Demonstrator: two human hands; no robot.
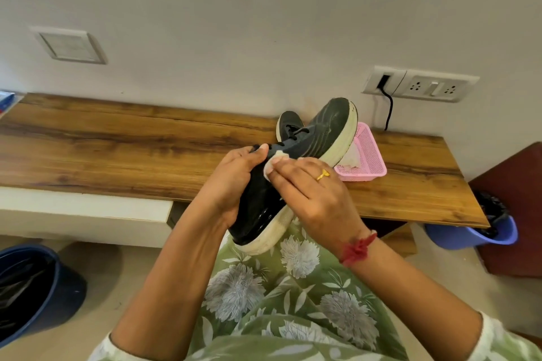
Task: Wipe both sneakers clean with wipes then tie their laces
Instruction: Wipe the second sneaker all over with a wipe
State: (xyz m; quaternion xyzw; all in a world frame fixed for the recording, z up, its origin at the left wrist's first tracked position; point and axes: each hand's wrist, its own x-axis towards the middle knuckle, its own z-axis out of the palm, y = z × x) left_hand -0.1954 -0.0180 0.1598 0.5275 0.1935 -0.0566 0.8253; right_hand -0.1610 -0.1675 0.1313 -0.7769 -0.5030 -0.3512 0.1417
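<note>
**Sneaker Held, Wipe Applied**

The left hand grips the sneaker over the table edge, toe raised. The right hand holds a wipe against its upper, beside the left thumb. The second sneaker rests on the table behind, near the basket.
</note>
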